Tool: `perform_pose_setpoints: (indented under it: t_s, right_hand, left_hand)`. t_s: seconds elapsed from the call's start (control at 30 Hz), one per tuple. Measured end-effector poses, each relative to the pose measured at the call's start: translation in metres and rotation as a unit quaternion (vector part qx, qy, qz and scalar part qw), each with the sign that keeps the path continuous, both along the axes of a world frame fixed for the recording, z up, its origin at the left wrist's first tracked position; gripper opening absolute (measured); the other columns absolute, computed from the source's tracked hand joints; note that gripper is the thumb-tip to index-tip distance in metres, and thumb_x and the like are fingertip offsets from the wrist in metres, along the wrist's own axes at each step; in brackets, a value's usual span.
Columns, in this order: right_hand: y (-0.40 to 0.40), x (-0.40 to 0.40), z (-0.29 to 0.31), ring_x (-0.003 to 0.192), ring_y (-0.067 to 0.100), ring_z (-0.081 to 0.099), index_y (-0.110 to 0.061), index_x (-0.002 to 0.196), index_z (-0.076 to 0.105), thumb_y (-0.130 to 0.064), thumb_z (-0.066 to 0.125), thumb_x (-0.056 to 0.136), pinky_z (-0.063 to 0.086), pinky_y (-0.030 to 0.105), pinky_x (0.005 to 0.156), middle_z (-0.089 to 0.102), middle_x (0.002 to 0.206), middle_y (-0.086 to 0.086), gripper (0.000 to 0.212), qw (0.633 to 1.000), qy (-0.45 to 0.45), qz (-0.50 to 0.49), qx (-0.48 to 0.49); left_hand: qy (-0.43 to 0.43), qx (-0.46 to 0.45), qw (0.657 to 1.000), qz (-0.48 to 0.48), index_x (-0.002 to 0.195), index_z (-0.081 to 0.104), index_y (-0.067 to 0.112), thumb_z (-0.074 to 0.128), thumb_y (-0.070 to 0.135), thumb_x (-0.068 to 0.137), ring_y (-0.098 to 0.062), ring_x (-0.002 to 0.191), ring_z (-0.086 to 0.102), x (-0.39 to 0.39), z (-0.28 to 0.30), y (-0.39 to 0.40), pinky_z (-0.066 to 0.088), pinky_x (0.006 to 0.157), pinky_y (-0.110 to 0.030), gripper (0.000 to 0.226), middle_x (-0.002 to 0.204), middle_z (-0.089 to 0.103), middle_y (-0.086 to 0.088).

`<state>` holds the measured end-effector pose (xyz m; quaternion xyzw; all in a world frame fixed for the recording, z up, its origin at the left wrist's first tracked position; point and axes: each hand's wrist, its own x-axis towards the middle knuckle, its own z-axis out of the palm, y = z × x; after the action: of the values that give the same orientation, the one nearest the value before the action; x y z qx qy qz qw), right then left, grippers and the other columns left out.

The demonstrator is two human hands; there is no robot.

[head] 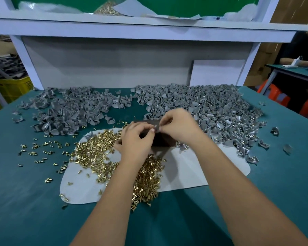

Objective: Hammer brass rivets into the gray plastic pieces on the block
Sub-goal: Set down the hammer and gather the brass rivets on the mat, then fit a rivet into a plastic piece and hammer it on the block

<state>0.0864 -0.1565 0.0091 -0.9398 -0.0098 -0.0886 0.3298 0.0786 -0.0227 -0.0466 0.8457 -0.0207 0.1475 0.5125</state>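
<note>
Two bare forearms reach in from the bottom edge, over the teal table (283,174), and meet near its middle. The table fills most of the view, running back to a white shelf frame (149,31) with a gray back panel (105,64).

Across the far half of the table lie two big heaps of gray plastic pieces: the right heap (212,107) is the larger and spreads toward the right edge, while the left heap (64,109) is flatter and looser. A few stray pieces sit apart at the far right.

In front of the heaps lies a pale gray mat (194,171) with rounded corners. A pile of brass rivets (100,153) covers its left part and runs down under the left forearm; more rivets are scattered singly on the table to the left of the mat.

A dark block (161,140) stands at the far edge of the mat, mostly hidden behind the hands.

The left hand (137,139) hovers over the block's left side with fingers curled and fingertips drawn together; whether it grips a rivet cannot be told. The right hand (180,125) pinches a small gray plastic piece (156,128) between thumb and forefinger, just above the block, and the two hands' fingertips meet at that piece.
</note>
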Motion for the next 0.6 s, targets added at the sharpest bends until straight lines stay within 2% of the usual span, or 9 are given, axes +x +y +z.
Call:
perform_pose_setpoints:
  t_s: [0.03, 0.07, 0.13, 0.2, 0.23, 0.3, 0.47, 0.53, 0.6]
  right_hand:
    - [-0.006, 0.004, 0.006, 0.081, 0.011, 0.063, -0.031, 0.075, 0.067, -0.021, 0.069, 0.083, 0.056, 0.037, 0.077, 0.069, 0.084, -0.009, 0.013, 0.997, -0.035, -0.038, 0.051]
    - [-0.012, 0.009, 0.01, 0.086, 0.011, 0.063, -0.029, 0.09, 0.07, -0.022, 0.066, 0.086, 0.055, 0.036, 0.078, 0.07, 0.096, -0.007, 0.009, 0.987, -0.076, -0.093, 0.104]
    - [-0.022, 0.017, 0.009, 0.119, 0.018, 0.051, -0.021, 0.129, 0.055, -0.03, 0.059, 0.091, 0.044, 0.041, 0.099, 0.055, 0.134, 0.001, 0.039, 0.964, -0.117, -0.202, 0.126]
    - [-0.021, 0.018, -0.002, 0.142, 0.025, 0.022, -0.021, 0.148, 0.028, -0.039, 0.056, 0.092, 0.02, 0.049, 0.116, 0.027, 0.155, 0.004, 0.065, 0.966, -0.08, -0.233, 0.075]
    - [-0.014, 0.016, -0.009, 0.145, 0.026, 0.014, -0.023, 0.151, 0.02, -0.039, 0.056, 0.092, 0.014, 0.05, 0.117, 0.019, 0.158, 0.005, 0.071, 0.969, -0.071, -0.228, 0.054]
    - [0.003, 0.01, -0.024, 0.145, 0.028, 0.011, -0.023, 0.152, 0.017, -0.036, 0.056, 0.092, 0.011, 0.05, 0.118, 0.015, 0.158, 0.006, 0.073, 0.974, -0.091, -0.208, 0.009]
    - [0.036, -0.009, -0.047, 0.133, 0.025, 0.026, -0.024, 0.139, 0.04, -0.03, 0.056, 0.089, 0.02, 0.044, 0.113, 0.037, 0.142, 0.006, 0.054, 0.975, -0.163, -0.122, -0.087]
    - [0.045, -0.016, -0.052, 0.127, 0.023, 0.031, -0.023, 0.132, 0.049, -0.026, 0.054, 0.089, 0.022, 0.041, 0.109, 0.044, 0.133, 0.003, 0.044, 0.972, -0.191, -0.091, -0.103]
    - [0.049, -0.02, -0.056, 0.123, 0.022, 0.035, -0.023, 0.128, 0.055, -0.024, 0.052, 0.089, 0.024, 0.04, 0.106, 0.049, 0.128, 0.001, 0.038, 0.967, -0.212, -0.072, -0.122]
  left_hand:
    - [0.006, -0.003, 1.0, 0.003, 0.078, 0.06, 0.044, 0.062, 0.028, 0.092, -0.015, 0.132, 0.037, 0.0, 0.0, 0.0, 0.021, 0.114, -0.052, 0.021, 0.114, 0.06, 0.02]
    - [0.011, -0.005, 1.0, 0.005, 0.076, 0.059, 0.045, 0.06, 0.029, 0.093, -0.013, 0.133, 0.036, 0.0, 0.0, 0.0, 0.021, 0.114, -0.052, 0.023, 0.112, 0.058, 0.023]
    - [0.014, -0.006, 1.0, 0.005, 0.074, 0.059, 0.047, 0.059, 0.028, 0.093, -0.012, 0.133, 0.034, 0.001, 0.0, -0.001, 0.02, 0.114, -0.052, 0.027, 0.111, 0.056, 0.025]
    - [0.012, -0.004, 1.0, 0.004, 0.074, 0.058, 0.047, 0.059, 0.025, 0.094, -0.013, 0.133, 0.035, 0.002, 0.0, -0.001, 0.021, 0.114, -0.052, 0.029, 0.111, 0.056, 0.024]
    - [0.012, -0.004, 1.0, 0.004, 0.074, 0.058, 0.047, 0.059, 0.024, 0.094, -0.014, 0.133, 0.035, 0.002, 0.0, -0.001, 0.021, 0.114, -0.052, 0.03, 0.112, 0.057, 0.023]
    - [0.014, -0.002, 1.0, 0.007, 0.076, 0.059, 0.046, 0.059, 0.023, 0.094, -0.015, 0.133, 0.035, 0.003, 0.0, -0.001, 0.022, 0.114, -0.051, 0.03, 0.117, 0.058, 0.021]
    - [0.007, 0.005, 1.0, 0.007, 0.1, 0.07, 0.032, 0.052, 0.014, 0.096, -0.017, 0.131, 0.042, 0.005, -0.004, 0.002, 0.028, 0.111, -0.051, 0.026, 0.123, 0.062, 0.015]
    - [0.0, -0.021, 1.0, 0.009, 0.105, 0.071, 0.029, 0.049, 0.012, 0.096, -0.018, 0.121, 0.052, 0.005, -0.005, 0.004, 0.036, 0.107, -0.05, 0.029, 0.117, 0.067, 0.01]
    - [-0.013, -0.054, 0.998, 0.013, 0.101, 0.071, 0.028, 0.046, 0.008, 0.096, -0.017, 0.108, 0.06, 0.004, -0.003, 0.005, 0.042, 0.102, -0.048, 0.032, 0.108, 0.07, 0.008]
